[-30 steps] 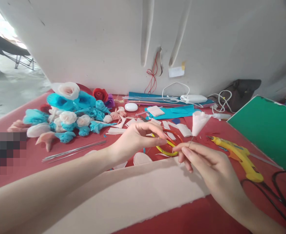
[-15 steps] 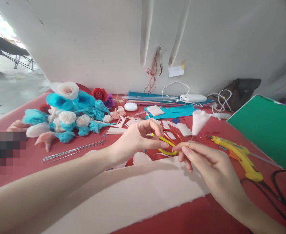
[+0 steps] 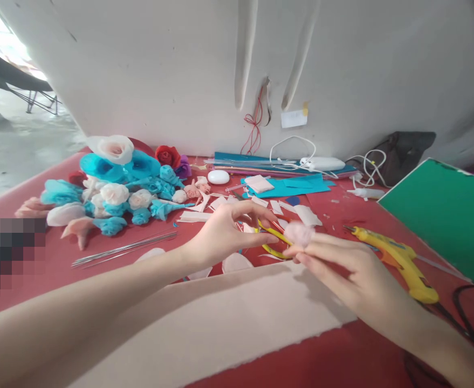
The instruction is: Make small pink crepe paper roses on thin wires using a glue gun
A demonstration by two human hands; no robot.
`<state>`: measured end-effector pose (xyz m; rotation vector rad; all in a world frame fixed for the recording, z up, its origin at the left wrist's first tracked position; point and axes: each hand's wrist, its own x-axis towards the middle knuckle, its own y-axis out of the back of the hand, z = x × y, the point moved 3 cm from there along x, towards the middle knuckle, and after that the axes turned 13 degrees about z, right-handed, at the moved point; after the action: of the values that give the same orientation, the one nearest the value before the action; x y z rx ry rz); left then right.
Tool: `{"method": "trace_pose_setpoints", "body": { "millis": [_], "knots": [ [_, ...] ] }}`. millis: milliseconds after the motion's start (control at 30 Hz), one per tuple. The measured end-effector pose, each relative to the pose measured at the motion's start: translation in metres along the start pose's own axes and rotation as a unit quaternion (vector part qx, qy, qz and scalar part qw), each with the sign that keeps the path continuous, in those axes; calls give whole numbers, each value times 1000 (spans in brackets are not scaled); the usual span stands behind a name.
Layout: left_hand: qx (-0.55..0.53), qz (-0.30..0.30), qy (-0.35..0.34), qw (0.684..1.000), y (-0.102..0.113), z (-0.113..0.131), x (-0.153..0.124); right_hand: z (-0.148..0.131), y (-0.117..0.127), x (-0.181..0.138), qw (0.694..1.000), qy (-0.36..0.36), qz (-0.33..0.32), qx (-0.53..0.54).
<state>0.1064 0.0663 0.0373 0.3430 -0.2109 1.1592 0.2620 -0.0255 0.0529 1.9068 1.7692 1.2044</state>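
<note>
My left hand [image 3: 224, 234] is closed, thumb and fingers pinched on the red and yellow handles of a pair of scissors [image 3: 276, 252]. Its blades are mostly hidden behind that hand. Between thumb and fingertips my right hand [image 3: 337, 264] holds a pale pink fabric flower [image 3: 299, 233], blurred now, its head tipped toward the scissors. The wire stem hardly shows in this frame. Both hands are above a long pale pink strip of material [image 3: 220, 318]. Cut oval petals [image 3: 237, 263] lie under the left wrist and just beyond the strip.
Many blue, white and pink fabric flowers [image 3: 113, 194] are heaped at the left on the red tabletop [image 3: 301, 355]. Thin wires [image 3: 125, 249] lie before them. Scraps [image 3: 220, 203] and blue sheets [image 3: 289, 186] are behind my hands. A yellow glue gun [image 3: 402, 258] and green board [image 3: 442, 210] stand right.
The pink flower, upright above my right hand before, has tipped left and down toward the scissors. My right hand has turned over somewhat; my left hand has barely moved.
</note>
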Motion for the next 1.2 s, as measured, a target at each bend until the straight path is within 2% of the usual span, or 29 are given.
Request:
{"method": "trace_pose_setpoints", "body": {
  "millis": [67, 133, 200, 267, 400, 500, 700, 800, 967, 1133, 1200],
  "knots": [
    [35, 16, -26, 999, 2, 1, 0, 2, 0, -1, 991, 76, -78, -80],
    [63, 27, -54, 996, 4, 3, 0, 7, -2, -2, 971, 130, -114, -164],
    [85, 33, -82, 992, 5, 6, 0, 10, -5, -3, 954, 161, -111, -227],
    [100, 37, -108, 988, 6, 9, 0, 8, -5, -2, 952, 171, -70, -245],
    [120, 35, -147, 981, 6, 14, -1, -11, 7, 6, 976, 121, 107, -144],
    [135, 33, -165, 976, 7, 18, -2, -27, 5, 13, 981, 79, 160, -74],
    [156, 35, -188, 969, 9, 21, -2, -34, -20, 27, 991, 30, 132, -11],
    [167, 45, -195, 965, 12, 21, -1, -35, -24, 30, 987, 44, 152, 3],
    [198, 49, -211, 956, 12, 20, -1, -40, -26, 33, 988, 49, 144, 21],
    [230, 49, -223, 946, 8, 21, -4, -37, -27, 35, 993, -12, 98, 68],
    [240, 45, -224, 944, 7, 22, -5, -27, -25, 37, 990, -44, 103, 87]
  ]
}}
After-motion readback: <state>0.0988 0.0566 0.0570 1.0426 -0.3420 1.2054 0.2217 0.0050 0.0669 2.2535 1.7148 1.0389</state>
